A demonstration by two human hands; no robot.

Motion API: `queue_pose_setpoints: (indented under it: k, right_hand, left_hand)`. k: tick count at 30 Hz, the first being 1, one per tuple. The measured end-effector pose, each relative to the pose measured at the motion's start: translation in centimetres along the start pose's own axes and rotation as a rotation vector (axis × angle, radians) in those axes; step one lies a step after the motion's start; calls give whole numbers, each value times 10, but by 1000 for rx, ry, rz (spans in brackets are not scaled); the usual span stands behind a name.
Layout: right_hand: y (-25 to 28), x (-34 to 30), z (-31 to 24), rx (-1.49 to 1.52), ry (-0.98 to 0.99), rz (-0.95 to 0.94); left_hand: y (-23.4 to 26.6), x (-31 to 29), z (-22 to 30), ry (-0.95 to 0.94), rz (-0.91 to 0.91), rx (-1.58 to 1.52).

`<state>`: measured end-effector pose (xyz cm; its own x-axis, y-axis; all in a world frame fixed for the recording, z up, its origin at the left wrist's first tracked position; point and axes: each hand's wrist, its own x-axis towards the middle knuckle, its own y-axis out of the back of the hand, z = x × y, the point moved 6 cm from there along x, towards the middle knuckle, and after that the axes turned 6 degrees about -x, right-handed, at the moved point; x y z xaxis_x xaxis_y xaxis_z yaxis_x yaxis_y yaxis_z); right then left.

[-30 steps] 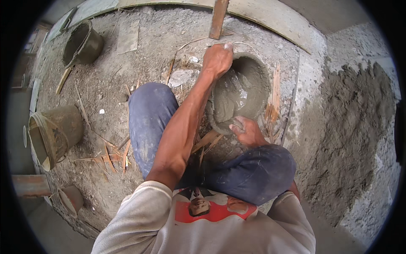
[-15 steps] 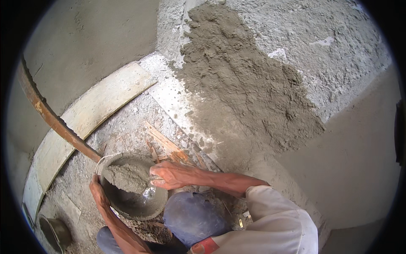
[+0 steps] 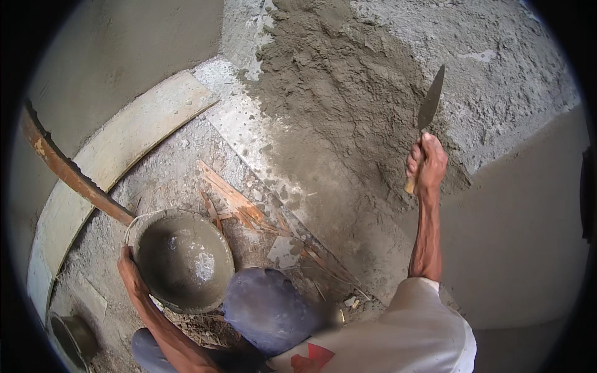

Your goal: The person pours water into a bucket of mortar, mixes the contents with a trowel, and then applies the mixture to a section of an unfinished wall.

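Observation:
My right hand (image 3: 428,163) is raised at the right, its fingers wrapped round the wooden handle of a pointed trowel (image 3: 432,99). The narrow-looking blade points up and away, in front of the rough wall. Behind it, dark wet mortar (image 3: 336,93) covers a wide patch of the paler, coarse surface. At the lower left, my left hand (image 3: 132,270) grips the left side of a round bucket (image 3: 184,264), close to its thin handle. Grey residue coats the bucket's inside, with a shiny wet spot at the bottom. Part of the left fingers is hidden behind the bucket.
A long pale board (image 3: 146,127) curves along the left wall, crossed by a brown wooden bar (image 3: 81,177). Splintered wood (image 3: 233,196) lies on the rubble floor beside the bucket. A second bucket (image 3: 73,342) stands at the lower left. Smooth grey wall (image 3: 516,242) is at the right.
My right hand has moved from the bucket up and right to the wall, and the trowel now shows plainly. The mortar lump seen in the bucket is gone. My left hand keeps its grip.

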<state>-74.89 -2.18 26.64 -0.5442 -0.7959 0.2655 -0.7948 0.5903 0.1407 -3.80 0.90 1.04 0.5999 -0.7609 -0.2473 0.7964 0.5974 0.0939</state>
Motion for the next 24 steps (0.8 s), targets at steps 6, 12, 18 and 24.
queue_pose_setpoints:
  k: [6, 12, 18, 24]
  right_hand:
    - [-34, -186, 154, -155, -570, -404]
    - [-235, -308, 165, -697, 209, -1035]
    - [-365, -321, 174, -1044, 936, -1134]
    - [-379, -357, 199, -843, 900, -1550]
  left_hand:
    - [-38, 2, -3, 105, -45, 135]
    - [-22, -13, 21, -65, 2, 353]
    - [-12, -29, 22, -176, -36, 369]
    - [-31, -30, 24, -246, -58, 359]
